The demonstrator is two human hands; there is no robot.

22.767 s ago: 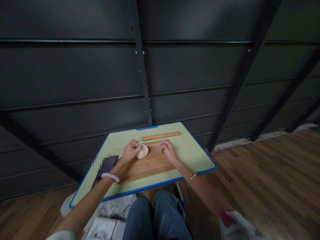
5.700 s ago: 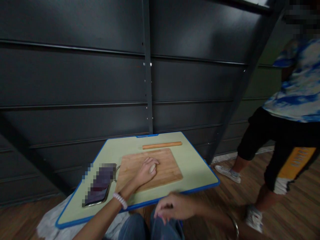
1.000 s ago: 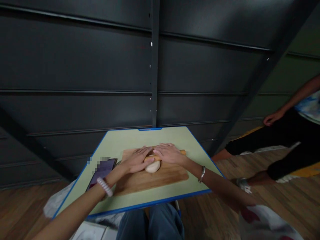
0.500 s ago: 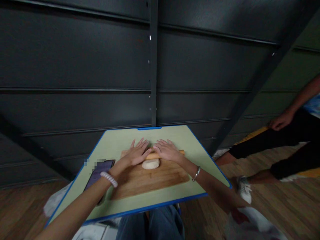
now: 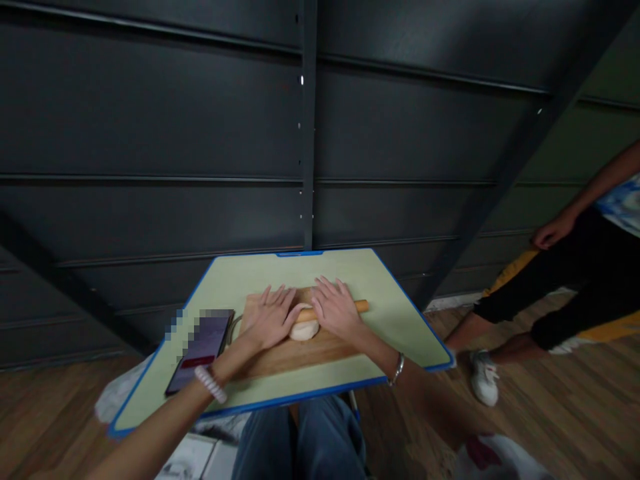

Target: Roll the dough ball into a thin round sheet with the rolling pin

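A wooden rolling pin [image 5: 306,315] lies across a flattened lump of pale dough [image 5: 304,331], which shows on both sides of it. Under them is a wooden cutting board [image 5: 295,362]. My left hand [image 5: 273,318] rests palm down over the pin's left part, fingers stretched and spread, hiding that end. On the other side my right hand [image 5: 337,309] presses flat on the pin, its fingers extended forward. The pin's right end sticks out past this hand.
The board sits on a small pale green table [image 5: 400,333] with a blue rim. A phone [image 5: 207,343] lies left of my left wrist. Behind the table rises a dark panelled wall [image 5: 200,120]. A person in black trousers [image 5: 585,287] stands at the right.
The pin has rolled onto the dough; before, the dough lay on the near side of it. Both hands stay flat on the pin. My view has shifted slightly.
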